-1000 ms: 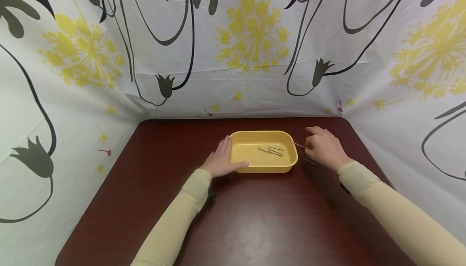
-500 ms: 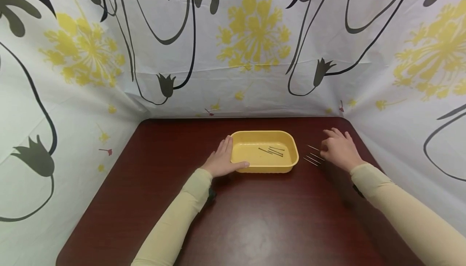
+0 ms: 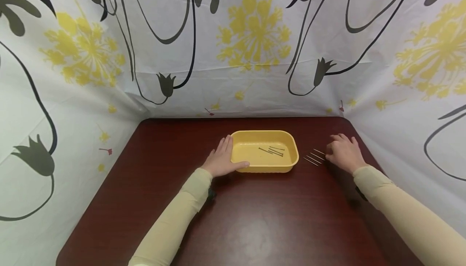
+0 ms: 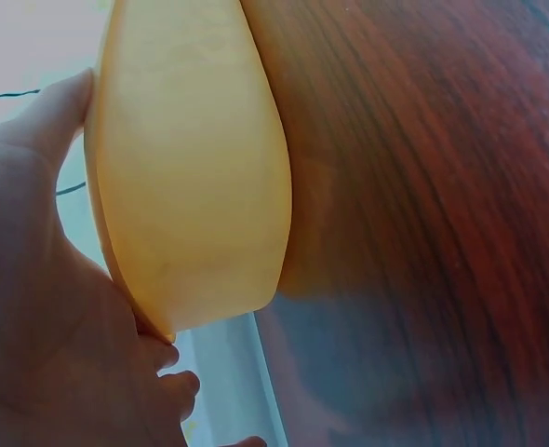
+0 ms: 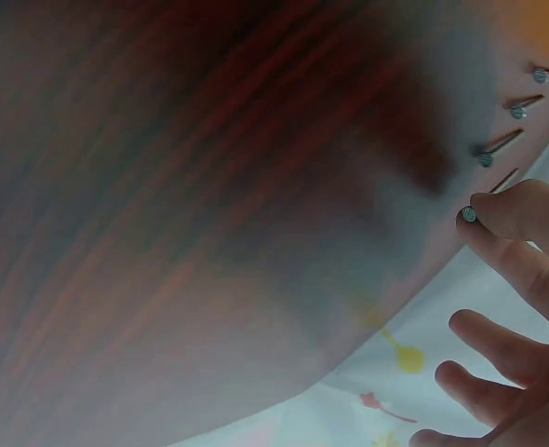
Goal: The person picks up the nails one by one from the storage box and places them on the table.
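In the head view, my left hand (image 3: 222, 163) rests against the left end of a yellow plastic tray (image 3: 263, 169), fingers extended along its side and thumb on the front rim. The left wrist view shows the tray's outer wall (image 4: 191, 168) beside that hand. To the tray's right, my right hand (image 3: 344, 153) is low over the table at the end of a row of several thin nails (image 3: 314, 157). The right wrist view has thumb and forefinger pinching one nail by its head (image 5: 469, 214), other fingers apart. Beside it lie three more nails (image 5: 486, 159), roughly parallel.
Several more nails (image 3: 271, 151) lie loosely inside the tray. The dark red-brown wooden table (image 3: 240, 217) has rounded far corners. A white cloth (image 3: 233, 88) with yellow and grey plant prints hangs behind the table and along both sides.
My right hand has gone right from near the tray with a nail, then slightly nearer me. That nail now lines up closely with the other three. The left hand and tray have stayed put.
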The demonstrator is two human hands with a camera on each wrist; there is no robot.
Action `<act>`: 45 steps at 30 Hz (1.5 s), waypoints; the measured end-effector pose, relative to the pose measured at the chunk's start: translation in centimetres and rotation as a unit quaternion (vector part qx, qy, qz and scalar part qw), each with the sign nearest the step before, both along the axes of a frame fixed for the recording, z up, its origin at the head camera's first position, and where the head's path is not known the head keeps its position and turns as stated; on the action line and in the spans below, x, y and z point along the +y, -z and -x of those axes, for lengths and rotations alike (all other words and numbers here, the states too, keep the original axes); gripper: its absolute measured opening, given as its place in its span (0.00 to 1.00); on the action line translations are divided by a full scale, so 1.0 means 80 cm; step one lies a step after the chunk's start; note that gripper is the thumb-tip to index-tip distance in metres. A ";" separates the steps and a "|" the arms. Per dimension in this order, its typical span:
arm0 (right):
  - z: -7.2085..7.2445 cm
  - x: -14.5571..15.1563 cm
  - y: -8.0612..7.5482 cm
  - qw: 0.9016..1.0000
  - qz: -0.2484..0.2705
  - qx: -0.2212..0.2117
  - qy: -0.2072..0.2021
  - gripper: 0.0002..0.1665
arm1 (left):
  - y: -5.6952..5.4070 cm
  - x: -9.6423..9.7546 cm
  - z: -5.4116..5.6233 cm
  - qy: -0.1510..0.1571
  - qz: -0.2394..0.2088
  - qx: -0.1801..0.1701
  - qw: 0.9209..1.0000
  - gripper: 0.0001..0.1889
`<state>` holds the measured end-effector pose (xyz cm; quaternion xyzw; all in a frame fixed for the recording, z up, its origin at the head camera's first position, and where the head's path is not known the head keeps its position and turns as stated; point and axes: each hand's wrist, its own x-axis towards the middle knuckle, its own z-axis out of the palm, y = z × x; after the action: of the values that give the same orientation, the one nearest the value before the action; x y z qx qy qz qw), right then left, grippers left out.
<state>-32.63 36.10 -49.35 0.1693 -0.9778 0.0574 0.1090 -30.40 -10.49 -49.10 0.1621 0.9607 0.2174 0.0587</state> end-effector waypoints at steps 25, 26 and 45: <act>-0.014 -0.038 -0.024 0.999 0.025 0.032 -0.018 0.21 | -0.035 0.010 0.015 0.039 -0.007 0.094 0.995 0.51; -0.014 -0.046 -0.026 0.999 0.028 0.030 -0.023 0.23 | -0.041 0.011 0.019 0.044 0.001 0.108 0.993 0.48; -0.023 -0.108 -0.016 0.991 0.051 -0.110 -0.054 0.67 | -0.059 0.096 0.102 0.178 0.170 0.109 0.963 0.28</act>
<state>-30.81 27.45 -48.08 0.2089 -0.9690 0.1315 0.0057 -38.54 -2.78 -44.42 0.3404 0.9399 0.0184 0.0184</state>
